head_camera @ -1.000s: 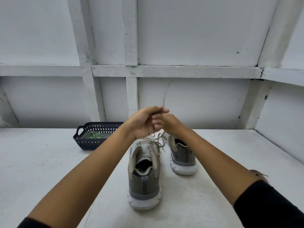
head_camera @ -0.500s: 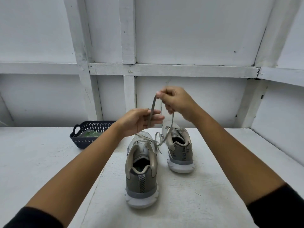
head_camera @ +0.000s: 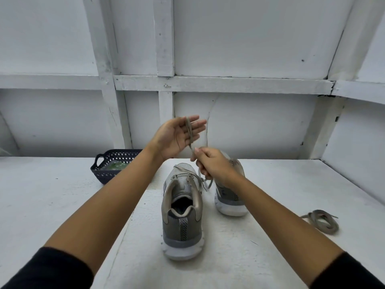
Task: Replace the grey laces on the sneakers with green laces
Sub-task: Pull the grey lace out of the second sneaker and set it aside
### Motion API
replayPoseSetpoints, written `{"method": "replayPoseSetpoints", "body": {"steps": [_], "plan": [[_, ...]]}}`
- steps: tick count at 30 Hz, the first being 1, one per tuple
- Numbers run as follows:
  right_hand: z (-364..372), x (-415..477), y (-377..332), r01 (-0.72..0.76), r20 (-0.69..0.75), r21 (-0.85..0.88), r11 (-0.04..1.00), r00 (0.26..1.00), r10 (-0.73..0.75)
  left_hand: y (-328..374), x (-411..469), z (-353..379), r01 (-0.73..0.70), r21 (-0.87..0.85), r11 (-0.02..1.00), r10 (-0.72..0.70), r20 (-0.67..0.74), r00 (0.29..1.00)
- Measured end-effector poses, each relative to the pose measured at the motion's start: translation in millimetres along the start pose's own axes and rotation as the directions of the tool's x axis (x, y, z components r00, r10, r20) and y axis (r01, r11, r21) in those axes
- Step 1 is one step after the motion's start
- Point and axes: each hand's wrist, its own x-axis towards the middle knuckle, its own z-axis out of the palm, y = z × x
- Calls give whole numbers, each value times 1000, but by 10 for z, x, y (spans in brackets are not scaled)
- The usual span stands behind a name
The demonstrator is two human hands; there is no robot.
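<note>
Two grey sneakers stand heel-toward-me on the white table: the left sneaker [head_camera: 182,213] in the middle and the right sneaker [head_camera: 228,203] just beyond it, partly hidden by my right wrist. A grey lace [head_camera: 189,130] is looped over the straight fingers of my raised left hand [head_camera: 177,135]. My right hand [head_camera: 210,163] pinches the same lace just below, above the shoes, and the lace runs down toward the left sneaker's eyelets. Another grey lace [head_camera: 320,221] lies coiled on the table at the right. Green laces [head_camera: 115,166] show inside a dark basket.
The dark blue plastic basket [head_camera: 104,163] sits at the back left of the table [head_camera: 52,205]. A white panelled wall [head_camera: 229,49] closes off the back and right side. Bare table surface lies left of the shoes and in front of them.
My left hand rose and its fingers straightened with the lace draped over them. My right hand came down from above to just below the left hand, keeping its pinch on the lace.
</note>
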Motion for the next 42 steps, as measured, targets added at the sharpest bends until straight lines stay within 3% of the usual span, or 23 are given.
{"method": "replayPoseSetpoints", "body": {"steps": [3,7,12,17,21,23,25,29,31,36,39,42], "plan": [[-18,-112,-133,59,12,3,998,998,-59,-33,6,-112,41,35,999,-40,-52,998],[-174,-81,-430,130,1,-159,979,991,-132,-104,-53,-54,132,164,978,-139,30,990],[-395,29,-628,118,45,-344,931,993,-109,-55,-33,32,100,353,930,-144,102,984],[-408,244,-716,153,15,-523,838,985,-170,-89,-103,-42,139,392,909,-193,101,976],[-360,487,-612,155,-128,-283,946,972,-197,-116,-205,22,208,359,910,-284,172,943],[-312,563,-472,107,-127,-57,993,985,-114,-87,-253,71,194,206,959,-240,233,942],[-218,536,-275,69,-88,62,996,994,-63,-31,-260,85,120,-2,993,-116,245,963],[-37,334,80,13,-16,23,1000,1000,-13,53,-176,-16,-63,-187,980,79,78,994],[-28,275,139,-12,11,-17,1000,1000,12,34,-146,-77,-98,-206,974,102,7,995],[-115,178,-28,-48,22,-302,952,998,57,-70,-128,-163,-142,-261,955,107,-146,984],[-148,157,-238,-44,51,-342,939,997,65,-83,-110,-179,-154,-233,960,109,-193,975],[-234,126,-437,-7,133,-253,968,990,42,-76,-95,-212,-135,-84,987,112,-239,965]]}}
